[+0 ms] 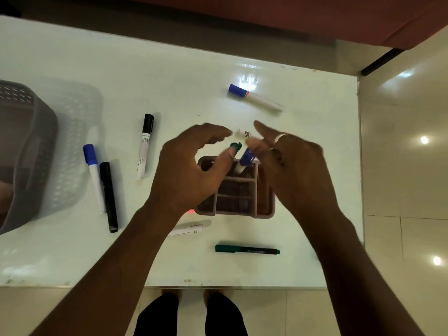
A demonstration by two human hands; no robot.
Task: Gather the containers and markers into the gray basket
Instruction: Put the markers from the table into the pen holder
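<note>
A mauve container with several compartments stands in the middle of the white table. A blue-capped marker leans upright in its far compartment, beside a green-capped marker. My left hand hovers over the container's left side with fingers spread, thumb tip against the green cap. My right hand hovers over the right side, fingers apart, thumb by the blue cap. The end of a white marker shows between my index fingers; I cannot tell whether it is held. The gray basket stands at the far left.
Loose markers lie around the table: a blue-capped one far right, a black-capped white one, a blue-capped one and a black one near the basket, a white one under my left forearm, a green one near the front edge.
</note>
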